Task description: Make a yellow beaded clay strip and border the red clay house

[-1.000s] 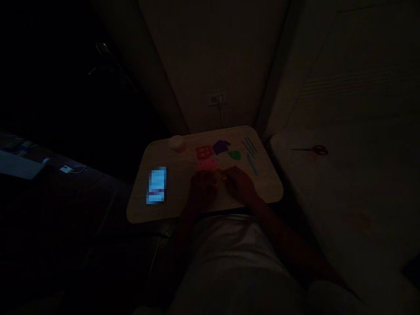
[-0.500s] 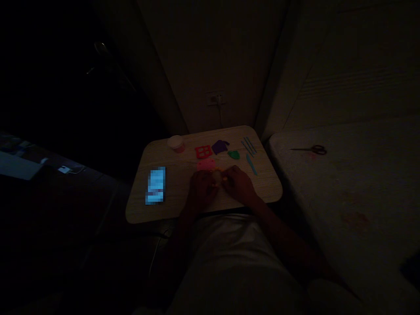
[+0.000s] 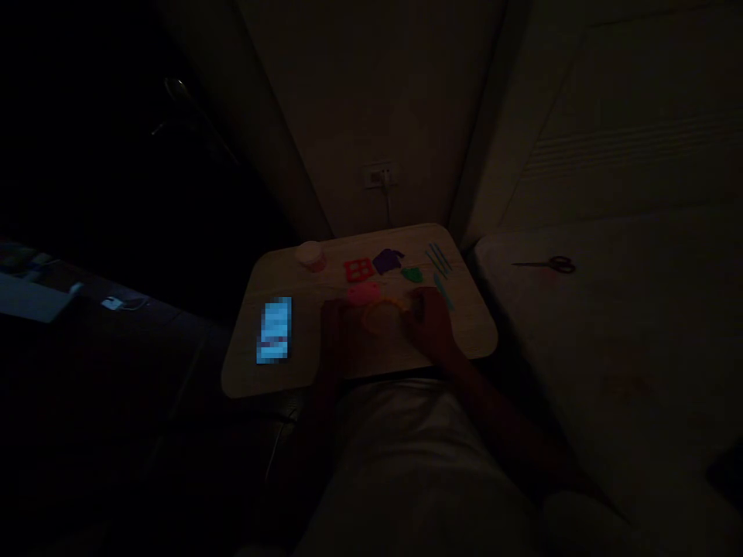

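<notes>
I have the orange-yellow ring [image 3: 388, 302] lying on the wooden tabletop [image 3: 307, 363], between the two hands and toward the near edge. Through my feed the right hand [image 3: 429, 321] comes in from the lower right, forearm slanting, wrist low, fingers bent inward with their tips at the ring's right side; in this gloom I can't tell whether they grip it. The left hand [image 3: 333, 329] rests left of the ring, back of the hand up, fingers pointing forward and partly curled beside a pink piece [image 3: 363, 293]; whether it holds anything I can't make out. Beyond, I see a red window-shaped frame [image 3: 358, 269], a purple piece [image 3: 387, 261] and a green piece [image 3: 412, 275]. To their right lie thin blue sticks [image 3: 439, 258] and a blue knife-shaped tool [image 3: 443, 291]. A round tub [image 3: 312, 257] stands at the far left, a lit phone [image 3: 274, 330] nearer. Off the table, to the right, lie scissors [image 3: 546, 264].
</notes>
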A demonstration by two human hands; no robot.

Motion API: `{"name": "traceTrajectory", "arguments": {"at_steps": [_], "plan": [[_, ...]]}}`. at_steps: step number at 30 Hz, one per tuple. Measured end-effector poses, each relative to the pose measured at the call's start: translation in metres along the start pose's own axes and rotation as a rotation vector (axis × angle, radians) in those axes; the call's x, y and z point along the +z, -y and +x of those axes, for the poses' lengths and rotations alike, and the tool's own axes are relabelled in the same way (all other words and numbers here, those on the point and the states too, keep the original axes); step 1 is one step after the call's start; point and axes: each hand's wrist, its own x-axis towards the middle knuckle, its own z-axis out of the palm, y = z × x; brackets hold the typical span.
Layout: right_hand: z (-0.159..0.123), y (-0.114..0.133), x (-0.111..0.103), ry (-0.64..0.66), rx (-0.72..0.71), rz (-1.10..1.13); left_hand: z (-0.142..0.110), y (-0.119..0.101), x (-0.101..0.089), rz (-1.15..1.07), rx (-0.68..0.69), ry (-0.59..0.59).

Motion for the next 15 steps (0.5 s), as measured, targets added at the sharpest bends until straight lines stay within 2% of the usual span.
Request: {"name": "traceTrajectory", "arguments": {"at_steps": [3, 6, 9, 12, 15], "plan": [[0.001, 0.004, -0.001, 0.053, -0.007, -0.085, 0.0, -0.001, 0.005, 0.227, -0.003, 0.042], [0.001, 0.004, -0.001, 0.1, -0.026, -0.111, 0.0, -0.01, 0.006, 0.378, 0.022, 0.189], [0.001, 0.001, -0.001, 0.061, -0.023, -0.047, 0.0, -0.014, 0.003, 0.307, 0.058, 0.27], [0.001, -0.002, -0.001, 0.002, -0.025, 0.014, -0.001, -0.01, 0.0, 0.131, 0.055, 0.244], [0.0, -0.002, -0.002, -0.022, -0.036, 0.021, -0.001, -0.006, 0.0, 0.0, -0.004, 0.169]]}}
